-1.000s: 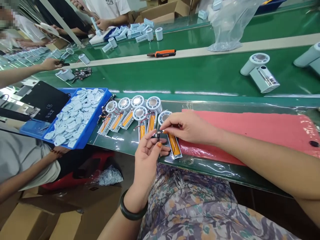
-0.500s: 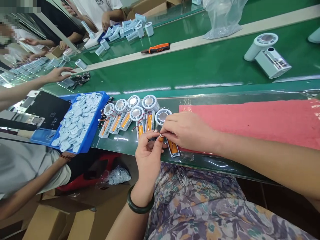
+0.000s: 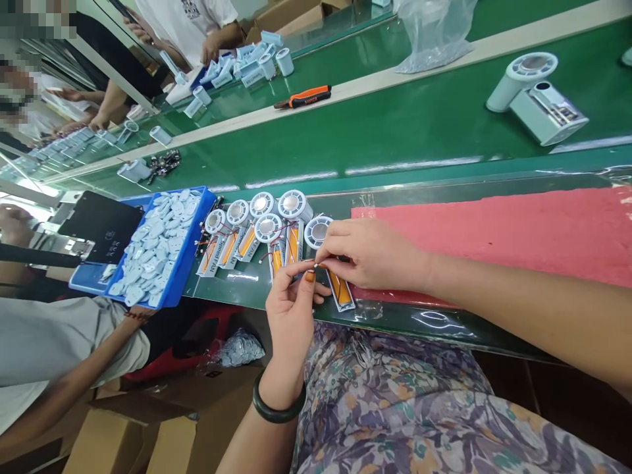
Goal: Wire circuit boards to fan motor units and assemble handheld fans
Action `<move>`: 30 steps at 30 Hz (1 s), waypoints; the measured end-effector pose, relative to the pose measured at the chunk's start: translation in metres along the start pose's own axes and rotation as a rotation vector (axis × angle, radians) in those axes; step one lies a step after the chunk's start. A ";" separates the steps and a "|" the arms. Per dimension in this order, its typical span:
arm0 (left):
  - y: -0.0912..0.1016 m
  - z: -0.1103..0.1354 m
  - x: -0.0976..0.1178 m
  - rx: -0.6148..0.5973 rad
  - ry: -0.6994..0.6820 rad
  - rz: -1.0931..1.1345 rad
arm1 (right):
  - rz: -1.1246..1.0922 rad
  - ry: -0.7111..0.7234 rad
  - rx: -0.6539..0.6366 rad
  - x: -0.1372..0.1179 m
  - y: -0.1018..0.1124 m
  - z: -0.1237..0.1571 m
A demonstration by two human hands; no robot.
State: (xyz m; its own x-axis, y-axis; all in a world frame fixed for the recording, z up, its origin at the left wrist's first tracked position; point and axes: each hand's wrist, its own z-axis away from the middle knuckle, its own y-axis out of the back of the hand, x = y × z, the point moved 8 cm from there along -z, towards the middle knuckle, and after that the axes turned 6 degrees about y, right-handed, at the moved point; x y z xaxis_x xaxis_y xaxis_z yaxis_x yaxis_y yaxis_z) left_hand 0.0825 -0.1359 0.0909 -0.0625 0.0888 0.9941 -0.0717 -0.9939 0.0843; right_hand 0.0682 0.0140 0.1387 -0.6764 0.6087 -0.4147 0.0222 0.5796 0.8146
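My left hand [image 3: 291, 299] and my right hand [image 3: 368, 253] meet at the fingertips over a pale blue handheld fan body [image 3: 316, 232] at the table's front edge. Between them is a tiny white wire connector [image 3: 316, 265], pinched by my right thumb and forefinger. My left thumb and forefinger are closed right beside it; what they grip is too small to tell. Below my right fingers, the fan's open handle shows an orange battery [image 3: 340, 289]. Several similar fan bodies [image 3: 268, 228] with batteries and loose red wires stand to the left.
A blue tray [image 3: 190, 263] full of pale blue plastic pieces lies left, with a co-worker's arm [image 3: 106, 342] beneath it. A red mat [image 3: 494, 237] covers the right side. Beyond, the green belt [image 3: 395, 138] carries a fan [image 3: 533, 82]; orange-handled pliers [image 3: 309, 97] rest on the strip.
The co-worker's arm that reached over the belt at left has drawn back. My fingertips have shifted slightly around the connector, and the left thumb sits a little lower.
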 end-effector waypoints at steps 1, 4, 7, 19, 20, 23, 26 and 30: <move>0.000 0.001 0.000 0.002 -0.009 0.013 | -0.008 -0.013 0.011 0.001 0.001 0.000; 0.002 0.003 0.000 0.035 -0.024 0.047 | -0.014 -0.041 0.046 0.002 0.004 0.001; 0.001 0.004 0.000 0.043 -0.021 0.049 | 0.003 -0.062 0.051 0.002 0.004 0.002; -0.001 0.001 -0.003 0.048 -0.007 0.082 | 0.110 -0.109 0.008 -0.001 0.004 -0.001; -0.001 0.001 -0.005 0.053 0.003 0.087 | 0.104 -0.119 -0.001 -0.001 0.003 -0.001; -0.001 0.000 -0.007 0.060 0.019 0.102 | 0.100 -0.141 -0.026 -0.002 0.004 -0.004; -0.001 -0.001 -0.007 0.064 0.021 0.124 | 0.094 -0.179 -0.064 -0.001 0.004 -0.005; -0.001 -0.002 -0.006 0.073 0.015 0.155 | 0.056 -0.226 -0.070 0.001 0.004 -0.005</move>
State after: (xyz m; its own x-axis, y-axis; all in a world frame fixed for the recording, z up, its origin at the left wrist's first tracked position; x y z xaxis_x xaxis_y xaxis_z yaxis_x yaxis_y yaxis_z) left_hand 0.0813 -0.1355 0.0843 -0.0818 -0.0650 0.9945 0.0124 -0.9979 -0.0642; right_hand 0.0634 0.0140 0.1433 -0.4937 0.7490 -0.4418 -0.0016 0.5072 0.8618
